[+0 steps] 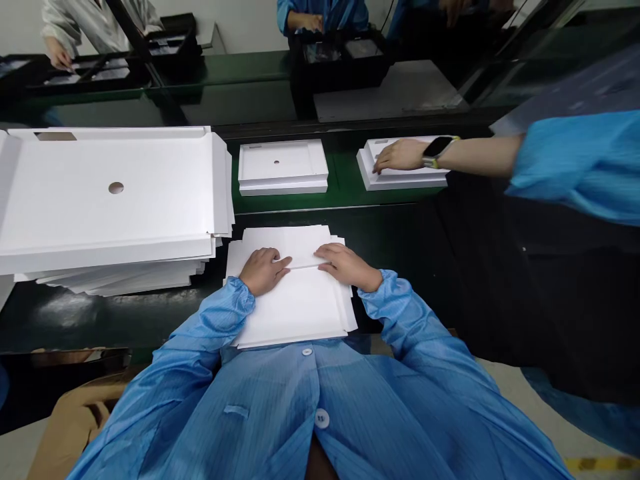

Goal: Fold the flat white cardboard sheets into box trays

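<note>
In front of my body lies a flat white cardboard blank [295, 307] with a crease across it and narrow flaps at its sides. My left hand [265, 270] is closed on the left part of the crease, fingers bent and thumb against the card. At the right part of the same crease, my right hand [345, 265] pinches the folded edge between thumb and fingers. Card edges stick out at the sides, so more sheets seem to lie underneath.
A tall stack of white cardboard trays [165, 207] stands at left. Beyond my hands is a small stack of white trays [283, 163]; a co-worker's hand [403, 155] rests on another tray stack [405, 181]. Black bins [340, 67] and other people are behind a rail.
</note>
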A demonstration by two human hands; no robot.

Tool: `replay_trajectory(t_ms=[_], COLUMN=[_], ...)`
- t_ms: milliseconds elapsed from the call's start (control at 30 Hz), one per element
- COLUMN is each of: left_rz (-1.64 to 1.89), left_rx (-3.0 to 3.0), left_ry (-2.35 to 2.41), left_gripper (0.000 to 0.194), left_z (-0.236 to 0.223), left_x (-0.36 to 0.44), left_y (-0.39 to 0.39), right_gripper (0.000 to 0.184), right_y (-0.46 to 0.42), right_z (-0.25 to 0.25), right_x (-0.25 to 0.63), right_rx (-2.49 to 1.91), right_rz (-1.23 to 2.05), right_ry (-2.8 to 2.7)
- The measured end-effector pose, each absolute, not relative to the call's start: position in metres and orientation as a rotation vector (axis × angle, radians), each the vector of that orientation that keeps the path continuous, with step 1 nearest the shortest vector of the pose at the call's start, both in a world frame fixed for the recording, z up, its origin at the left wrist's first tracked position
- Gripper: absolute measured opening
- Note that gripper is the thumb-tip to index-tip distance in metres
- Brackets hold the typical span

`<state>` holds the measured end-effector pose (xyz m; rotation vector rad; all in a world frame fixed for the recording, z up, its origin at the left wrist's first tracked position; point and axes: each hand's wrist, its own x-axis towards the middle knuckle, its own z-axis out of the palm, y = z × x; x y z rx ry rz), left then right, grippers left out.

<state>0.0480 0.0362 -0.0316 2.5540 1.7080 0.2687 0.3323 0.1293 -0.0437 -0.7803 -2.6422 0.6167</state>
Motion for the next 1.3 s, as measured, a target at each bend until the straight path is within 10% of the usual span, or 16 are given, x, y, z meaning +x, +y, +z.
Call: replay_trajectory(t_ms=[1300], left_rz=[0.429], left_rx=[2.869], left_ry=[1.540], left_gripper=[0.028], left_z=[-0.013], left_x=[0.053], left_y=[0.027], right_gripper=[0.032], right_y=[0.114], right_z=[-0.002], right_x=[0.339], right_rx=[-0.612], right_rz=[0.023], right_ry=[-2.794])
